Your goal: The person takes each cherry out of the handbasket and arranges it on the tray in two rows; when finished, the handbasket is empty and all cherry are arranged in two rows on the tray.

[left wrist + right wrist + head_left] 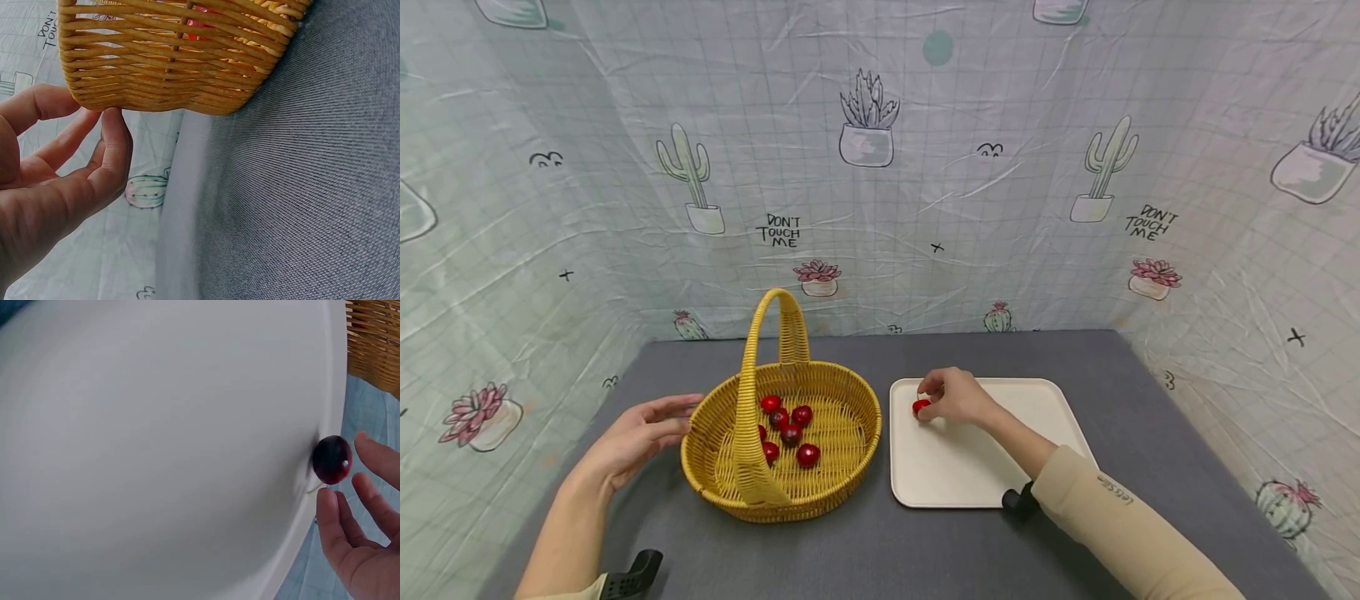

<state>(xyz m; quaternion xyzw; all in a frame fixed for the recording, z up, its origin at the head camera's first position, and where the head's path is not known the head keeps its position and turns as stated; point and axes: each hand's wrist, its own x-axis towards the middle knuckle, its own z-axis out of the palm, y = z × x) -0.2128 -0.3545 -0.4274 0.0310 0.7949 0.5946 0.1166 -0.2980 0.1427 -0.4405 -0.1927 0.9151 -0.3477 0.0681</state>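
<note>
A single dark red cherry (pixel 332 460) with a thin green stem sits at the edge of the white rectangular tray (pixel 955 475). Around it are the fingers of my right hand (pixel 957 398), spread slightly, with small gaps between them and the fruit in the right wrist view. On the left stands a yellow wicker basket (pixel 842 417) with a tall arched handle. Several cherries (pixel 791 434) lie inside it, some partly hidden behind the handle. My left hand (pixel 636 437) touches the basket's left rim with its fingertips, the fingers loosely extended.
Basket and tray stand side by side on a dark grey cloth-covered table (pixel 865 558). A pale curtain (pixel 940 200) printed with cacti surrounds the back and sides. Black wrist straps (pixel 632 577) show on both arms.
</note>
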